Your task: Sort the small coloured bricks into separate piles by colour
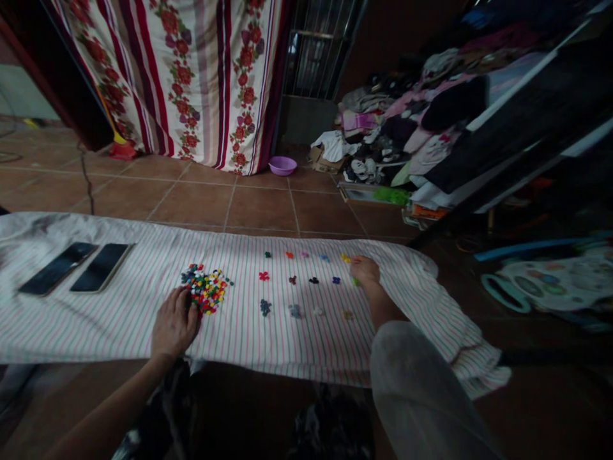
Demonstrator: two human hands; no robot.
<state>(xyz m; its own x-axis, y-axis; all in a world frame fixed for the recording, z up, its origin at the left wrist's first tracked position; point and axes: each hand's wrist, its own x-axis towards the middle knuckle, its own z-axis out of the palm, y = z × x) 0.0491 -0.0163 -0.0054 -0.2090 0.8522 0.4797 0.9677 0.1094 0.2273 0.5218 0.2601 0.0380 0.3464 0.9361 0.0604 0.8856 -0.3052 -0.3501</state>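
My left hand lies on the striped cloth at the left edge of a mixed pile of small coloured pieces, its fingertips touching the pile; what is under them is hidden. Further right, small groups sorted by colour stand in three rows, among them red, orange, black, purple and dark grey. My right hand reaches to the yellow group, fingers pressed together at its edge. A green group sits just below that hand.
Two dark phones lie at the left of the striped cloth. Beyond it are the tiled floor, a floral curtain, a purple basin and a heap of clothes. A grey-clad knee overlaps the cloth's front edge.
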